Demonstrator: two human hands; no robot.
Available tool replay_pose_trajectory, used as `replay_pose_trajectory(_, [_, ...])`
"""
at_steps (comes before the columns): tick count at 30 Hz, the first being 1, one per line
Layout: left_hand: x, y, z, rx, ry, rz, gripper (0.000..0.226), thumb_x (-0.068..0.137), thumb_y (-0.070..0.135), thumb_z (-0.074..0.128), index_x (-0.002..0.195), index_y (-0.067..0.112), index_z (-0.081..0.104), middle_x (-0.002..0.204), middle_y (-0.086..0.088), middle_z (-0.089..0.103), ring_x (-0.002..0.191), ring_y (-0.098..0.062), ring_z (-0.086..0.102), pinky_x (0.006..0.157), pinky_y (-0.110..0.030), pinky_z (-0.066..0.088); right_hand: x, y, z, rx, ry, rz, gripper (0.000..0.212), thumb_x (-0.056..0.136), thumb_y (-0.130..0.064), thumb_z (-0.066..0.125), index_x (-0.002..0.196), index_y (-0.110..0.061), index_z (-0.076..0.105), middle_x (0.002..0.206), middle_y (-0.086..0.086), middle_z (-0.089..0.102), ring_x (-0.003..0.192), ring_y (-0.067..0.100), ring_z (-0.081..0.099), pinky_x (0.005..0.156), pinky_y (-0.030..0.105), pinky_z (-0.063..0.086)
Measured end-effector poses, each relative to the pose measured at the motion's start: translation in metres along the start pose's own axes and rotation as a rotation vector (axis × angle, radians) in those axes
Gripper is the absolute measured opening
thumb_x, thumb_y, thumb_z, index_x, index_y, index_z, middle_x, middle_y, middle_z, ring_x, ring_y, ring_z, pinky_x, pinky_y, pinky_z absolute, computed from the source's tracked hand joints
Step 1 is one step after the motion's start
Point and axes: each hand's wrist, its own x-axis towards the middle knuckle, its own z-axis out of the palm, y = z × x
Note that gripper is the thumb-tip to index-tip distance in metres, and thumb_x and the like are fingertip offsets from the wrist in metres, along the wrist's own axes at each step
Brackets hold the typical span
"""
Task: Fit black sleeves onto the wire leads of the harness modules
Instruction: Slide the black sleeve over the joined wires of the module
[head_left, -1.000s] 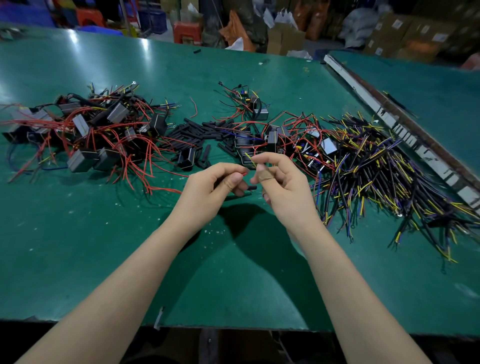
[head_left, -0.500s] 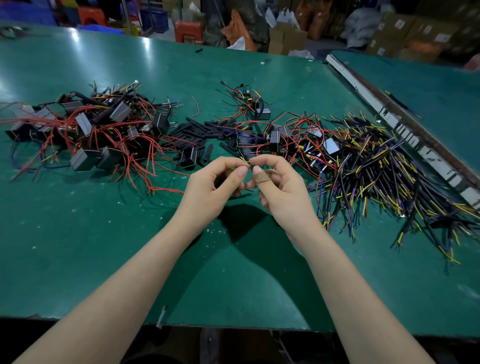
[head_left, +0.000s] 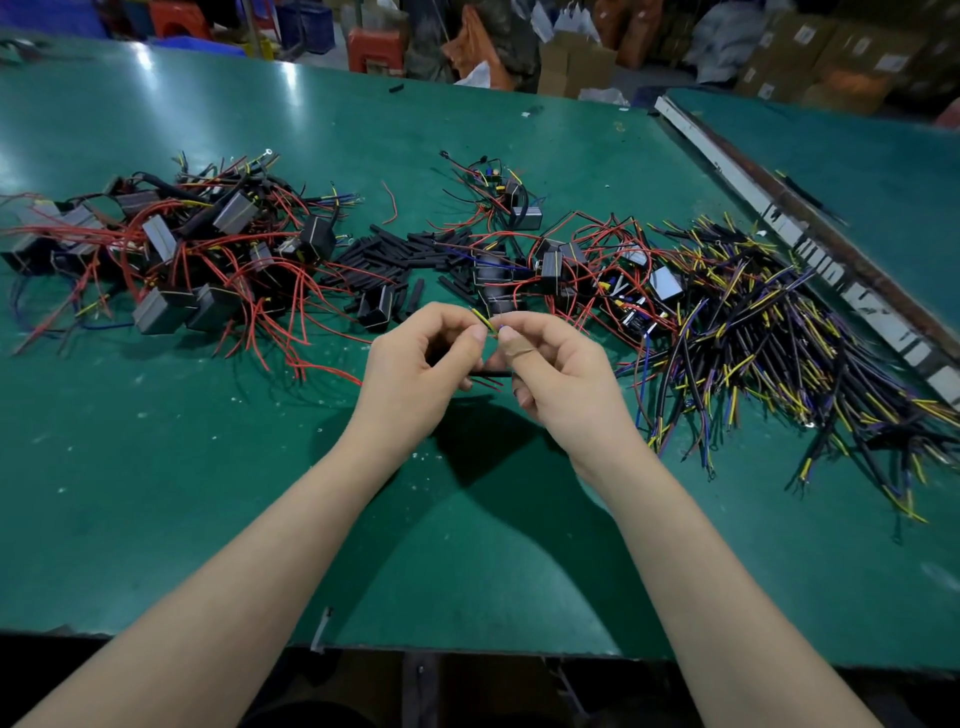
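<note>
Black sleeve (head_left: 491, 373) lying level between both hands, above the green table (head_left: 208, 467). Left hand (head_left: 415, 371) and right hand (head_left: 558, 376) pinching it at either end; yellow lead (head_left: 482, 318) poking up between the thumbs. Loose sleeves (head_left: 410, 254) sitting just beyond.

The black sleeve (head_left: 491, 373) shows only between the left hand (head_left: 415, 374) and right hand (head_left: 558, 379); its ends are hidden. The surface (head_left: 208, 493) runs past both side edges.
</note>
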Motion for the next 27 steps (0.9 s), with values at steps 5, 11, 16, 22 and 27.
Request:
replay_pose_trajectory(5, [0.000, 0.000, 0.009, 0.178, 0.119, -0.024, 0.017, 0.087, 0.015, 0.061, 0.077, 0.029, 0.060, 0.059, 0.012, 0.060, 0.058, -0.013, 0.056, 0.065, -0.042, 0.055, -0.001, 0.006, 0.007, -0.297, 0.137, -0.253, 0.014, 0.096, -0.009, 0.054, 0.094, -0.022, 0.060, 0.087, -0.010, 0.062, 0.076, -0.001, 0.057, 0.073, 0.020, 0.046])
replay_pose_trajectory(11, [0.000, 0.005, 0.013, 0.289, 0.140, -0.067, 0.009, 0.081, 0.012, 0.061, 0.075, 0.018, 0.063, 0.059, 0.006, 0.058, 0.065, -0.028, 0.061, 0.069, -0.042, 0.054, -0.006, 0.010, 0.001, -0.811, 0.197, -0.608, 0.017, 0.093, -0.009, 0.055, 0.102, -0.011, 0.069, 0.099, 0.001, 0.067, 0.091, 0.025, 0.063, 0.065, 0.043, 0.052])
replay_pose_trajectory(16, [0.002, 0.006, 0.006, 0.363, -0.074, -0.061, 0.027, 0.083, 0.014, 0.063, 0.065, 0.030, 0.052, 0.051, 0.009, 0.050, 0.056, -0.019, 0.050, 0.062, -0.031, 0.044, -0.004, 0.009, -0.011, -0.998, 0.235, -0.811, 0.024, 0.077, 0.006, 0.068, 0.091, -0.012, 0.074, 0.095, 0.000, 0.069, 0.079, 0.027, 0.062, 0.056, 0.036, 0.052])
replay_pose_trajectory(22, [0.005, 0.011, -0.008, 0.156, -0.359, -0.112, 0.024, 0.090, 0.008, 0.060, 0.070, 0.022, 0.061, 0.047, 0.014, 0.049, 0.045, -0.001, 0.038, 0.047, -0.012, 0.033, 0.000, 0.009, -0.021, -0.767, 0.063, -0.606, 0.013, 0.088, 0.001, 0.060, 0.092, -0.008, 0.069, 0.094, 0.003, 0.064, 0.089, 0.025, 0.060, 0.075, 0.040, 0.050])
replay_pose_trajectory(27, [0.005, 0.014, -0.012, -0.053, -0.319, -0.141, 0.019, 0.091, 0.003, 0.057, 0.077, 0.015, 0.062, 0.051, 0.012, 0.053, 0.049, 0.001, 0.046, 0.049, -0.012, 0.040, 0.002, 0.002, -0.014, -0.341, -0.054, -0.264, 0.020, 0.096, -0.006, 0.054, 0.089, -0.025, 0.053, 0.086, -0.010, 0.059, 0.080, 0.003, 0.056, 0.079, 0.019, 0.045])
